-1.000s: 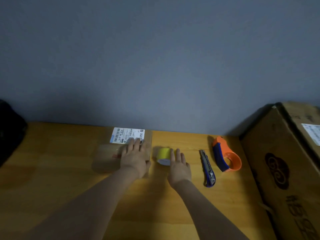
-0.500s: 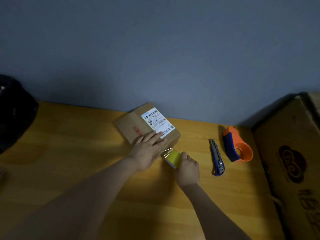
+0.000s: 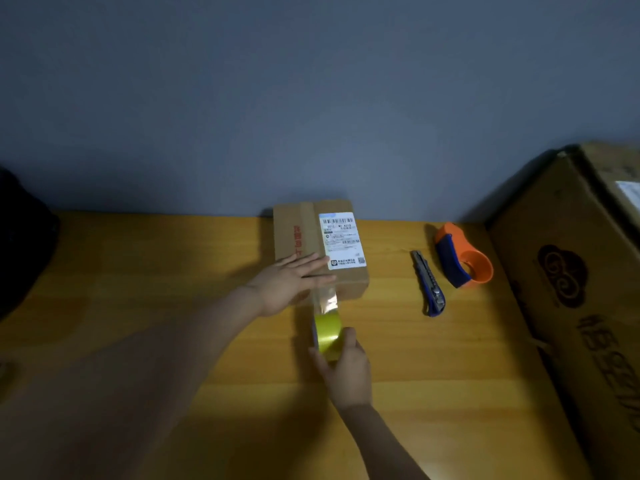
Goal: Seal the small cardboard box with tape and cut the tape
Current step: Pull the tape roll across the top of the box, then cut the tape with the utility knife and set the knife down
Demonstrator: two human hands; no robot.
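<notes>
Sitting on wooden table [image 3: 138, 306]: small box [image 3: 311, 237]; grey wall [image 3: 311, 98] behind; dim room

A: What is on the desk [image 3: 138, 306]?

B: A small cardboard box [image 3: 320, 247] at the far edge, centre of frame, white label up. Right of it lie a blue utility knife [image 3: 428, 284] and an orange tape dispenser [image 3: 462, 256], near each other.

A: Anything else?

B: A large carton [image 3: 571, 289] at the right edge, and something dark at the left edge.
</notes>
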